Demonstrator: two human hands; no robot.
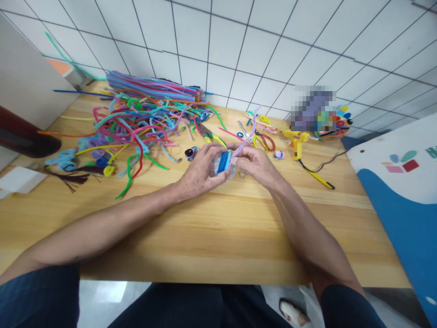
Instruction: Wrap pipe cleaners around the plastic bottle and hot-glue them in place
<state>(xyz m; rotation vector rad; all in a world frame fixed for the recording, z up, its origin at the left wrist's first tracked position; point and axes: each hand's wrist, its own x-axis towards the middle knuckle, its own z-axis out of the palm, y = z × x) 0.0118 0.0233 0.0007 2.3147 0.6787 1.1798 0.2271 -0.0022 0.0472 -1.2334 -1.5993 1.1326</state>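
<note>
White tiles (225, 41) back the wooden counter (218, 237), tangled pipe cleaners (132, 116) crowding its left, a yellow glue gun (297, 148) at right. Mid-counter, the left hand (201, 171) clamps its fingers around a blue-banded object (224, 163), perhaps clear plastic; the right hand (256, 165), bent inward, pinches a purple stem (253, 130) beside it.

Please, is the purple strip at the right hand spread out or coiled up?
Spread out: the purple strip extends beyond the right hand, gently bent, with no coils visible. Its lower end is hidden, so cannot tell there.
</note>
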